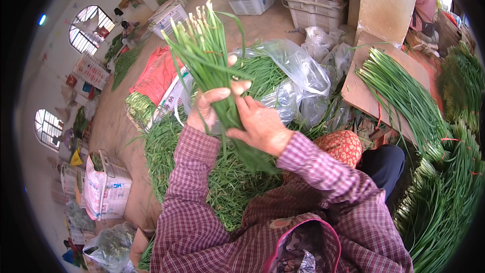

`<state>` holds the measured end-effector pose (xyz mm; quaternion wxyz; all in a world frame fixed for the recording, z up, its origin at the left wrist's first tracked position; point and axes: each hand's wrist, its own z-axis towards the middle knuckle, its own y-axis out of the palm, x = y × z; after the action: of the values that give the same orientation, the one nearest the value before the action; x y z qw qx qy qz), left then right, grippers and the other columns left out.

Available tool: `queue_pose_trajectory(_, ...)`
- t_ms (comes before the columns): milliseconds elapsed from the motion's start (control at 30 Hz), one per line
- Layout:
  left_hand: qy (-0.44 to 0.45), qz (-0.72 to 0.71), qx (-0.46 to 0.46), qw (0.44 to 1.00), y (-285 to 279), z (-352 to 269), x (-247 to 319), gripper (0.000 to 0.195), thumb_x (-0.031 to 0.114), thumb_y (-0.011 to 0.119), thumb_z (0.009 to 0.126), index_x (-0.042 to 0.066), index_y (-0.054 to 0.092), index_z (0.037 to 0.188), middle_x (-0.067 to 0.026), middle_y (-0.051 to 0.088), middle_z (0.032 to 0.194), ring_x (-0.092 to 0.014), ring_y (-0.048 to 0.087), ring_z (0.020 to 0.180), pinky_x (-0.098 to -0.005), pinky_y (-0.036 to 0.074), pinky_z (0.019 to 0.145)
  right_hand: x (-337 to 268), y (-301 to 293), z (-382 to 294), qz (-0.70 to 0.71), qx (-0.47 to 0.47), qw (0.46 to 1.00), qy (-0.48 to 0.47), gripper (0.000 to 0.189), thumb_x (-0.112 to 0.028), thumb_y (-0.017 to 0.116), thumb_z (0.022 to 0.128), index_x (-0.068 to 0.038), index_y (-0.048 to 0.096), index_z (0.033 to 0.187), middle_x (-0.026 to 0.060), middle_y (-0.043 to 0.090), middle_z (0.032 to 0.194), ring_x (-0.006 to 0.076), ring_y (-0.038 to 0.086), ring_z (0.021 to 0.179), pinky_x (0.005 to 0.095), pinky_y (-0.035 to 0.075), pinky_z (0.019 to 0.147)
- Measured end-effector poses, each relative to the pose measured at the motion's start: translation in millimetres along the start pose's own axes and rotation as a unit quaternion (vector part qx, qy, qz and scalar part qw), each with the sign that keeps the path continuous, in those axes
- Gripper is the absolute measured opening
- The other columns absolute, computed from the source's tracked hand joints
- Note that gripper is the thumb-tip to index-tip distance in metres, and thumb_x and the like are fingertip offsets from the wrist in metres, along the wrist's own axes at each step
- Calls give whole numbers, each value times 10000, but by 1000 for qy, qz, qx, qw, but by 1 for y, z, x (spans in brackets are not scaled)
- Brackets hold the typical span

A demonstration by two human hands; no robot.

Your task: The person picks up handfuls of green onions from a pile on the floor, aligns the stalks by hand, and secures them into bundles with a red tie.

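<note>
A bundle of long green leafy stalks, like garlic chives (216, 57), is held up before me, pale cut ends at the top, leaves trailing down between my forearms. Around its middle my left hand (208, 108) is closed, with the thumb across the stalks. From the other side my right hand (261, 121) grips the lower leaves, its fingertips near my left fingers. Below both hands lies a large heap of loose green leaves (235, 189). Behind the bundle, more cut greens (261, 72) lie in a clear plastic bag (307, 72).
At right, a bunch of chives (405, 91) lies on a brown board (352, 87), beside tied bunches (447, 193). White crates are stacked (318, 7) beyond, near a pillar (388, 3). A red cloth or bag (157, 76) covers greens at left. A person (424, 3) is at upper right.
</note>
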<state>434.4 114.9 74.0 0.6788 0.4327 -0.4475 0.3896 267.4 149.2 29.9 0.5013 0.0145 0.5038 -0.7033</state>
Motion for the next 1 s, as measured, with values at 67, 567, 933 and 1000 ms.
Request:
queue_pose_trajectory(67, -10, -27, -25, 999, -6, -16, 8, 812, 121, 694, 655, -41, 416, 1400, -130, 705, 868, -268, 679, 822, -407, 546, 870, 9, -49, -7, 51, -109, 993, -17, 705, -435, 690, 860, 45, 465, 1325, 221, 644, 1031, 369, 673, 790, 439, 557, 719)
queue_pose_trajectory(567, -181, 30, -137, 974, -16, -49, 5, 925, 170, 786, 624, -85, 367, 1408, -170, 694, 901, -172, 582, 478, -289, 479, 459, 92, -124, 43, 17, 101, 993, -49, 331, -321, 615, 939, -35, 707, 1079, 110, 737, 941, 190, 709, 753, 333, 564, 697)
queue_pose_trajectory(933, -179, 21, -63, 982, -11, -55, -6, 819, 123, 729, 684, -25, 407, 1422, -125, 609, 980, -160, 609, 617, -251, 505, 503, 47, -113, 9, 113, 102, 988, -26, 394, -388, 697, 874, -48, 695, 1071, 129, 719, 845, 186, 680, 653, 322, 542, 636)
queue_pose_trajectory(1000, -193, 25, -58, 979, -3, -52, -5, 771, 124, 714, 709, -22, 434, 1412, -84, 643, 801, -147, 608, 651, -242, 503, 554, 26, -96, 15, 140, 147, 979, -22, 360, -357, 733, 840, -35, 690, 996, 135, 703, 797, 238, 685, 672, 348, 535, 632)
